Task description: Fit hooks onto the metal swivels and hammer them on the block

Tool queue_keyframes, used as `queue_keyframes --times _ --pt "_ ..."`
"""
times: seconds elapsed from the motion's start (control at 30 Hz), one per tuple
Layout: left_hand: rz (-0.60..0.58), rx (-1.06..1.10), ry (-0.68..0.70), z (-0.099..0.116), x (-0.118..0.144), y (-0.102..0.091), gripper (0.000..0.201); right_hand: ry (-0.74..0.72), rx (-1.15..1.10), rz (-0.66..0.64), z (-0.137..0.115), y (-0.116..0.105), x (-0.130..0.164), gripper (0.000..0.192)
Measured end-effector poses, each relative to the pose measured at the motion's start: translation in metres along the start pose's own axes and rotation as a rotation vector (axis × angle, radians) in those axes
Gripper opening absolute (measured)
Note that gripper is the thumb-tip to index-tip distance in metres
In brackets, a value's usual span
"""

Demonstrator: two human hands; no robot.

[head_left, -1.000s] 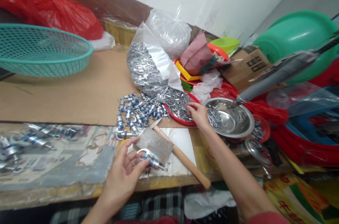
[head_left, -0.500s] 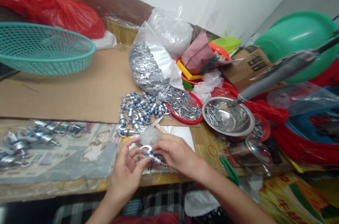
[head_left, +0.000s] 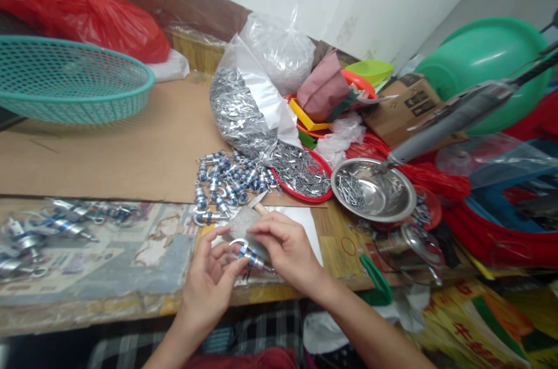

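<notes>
My left hand is closed on a small blue-and-silver metal piece with a curved, hook-like end, gripping it between thumb and fingers. The piece's narrow end points right and down, below my right hand. The fingers of that hand are pinched together just above the piece; whatever they hold is hidden or too small to name. Behind both hands, a pointed blade with a wooden handle lies by a grey, rough-looking lump. Similar blue-and-silver pieces are heaped on the cardboard beyond.
Flat metal bits fill a red tray and a clear bag. Right of them stands a steel bowl with thin pins inside. More blue-and-silver pieces lie at left, near a teal basket. A grey pole slants over the bowl.
My right hand has shifted slightly left and up, its fingers lifting off the narrow end of the piece. My left hand keeps its grip. The view has shifted slightly.
</notes>
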State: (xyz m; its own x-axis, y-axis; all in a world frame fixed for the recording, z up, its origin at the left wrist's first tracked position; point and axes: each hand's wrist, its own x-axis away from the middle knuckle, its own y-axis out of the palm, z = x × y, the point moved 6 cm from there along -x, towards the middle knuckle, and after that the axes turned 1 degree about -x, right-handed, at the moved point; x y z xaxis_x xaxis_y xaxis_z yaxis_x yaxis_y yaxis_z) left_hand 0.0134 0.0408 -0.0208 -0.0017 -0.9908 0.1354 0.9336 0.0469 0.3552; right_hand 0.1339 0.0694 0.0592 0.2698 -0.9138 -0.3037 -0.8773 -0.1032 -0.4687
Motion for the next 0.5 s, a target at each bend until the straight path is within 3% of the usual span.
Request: queue_keyframes --times 0.2,0.37,0.5 --pt "-0.008 0.003 -0.007 0.000 0.000 0.001 0.048 0.082 -0.025 -0.063 0.009 0.002 0.003 0.016" --pt "-0.002 0.000 0.000 -0.001 0.000 0.000 0.048 0.100 0.038 0.001 0.011 -0.002 0.013 0.011" --pt "0.005 0.005 0.008 -0.001 -0.001 0.000 0.048 0.043 0.207 -0.110 -0.002 0.003 0.018 0.012"
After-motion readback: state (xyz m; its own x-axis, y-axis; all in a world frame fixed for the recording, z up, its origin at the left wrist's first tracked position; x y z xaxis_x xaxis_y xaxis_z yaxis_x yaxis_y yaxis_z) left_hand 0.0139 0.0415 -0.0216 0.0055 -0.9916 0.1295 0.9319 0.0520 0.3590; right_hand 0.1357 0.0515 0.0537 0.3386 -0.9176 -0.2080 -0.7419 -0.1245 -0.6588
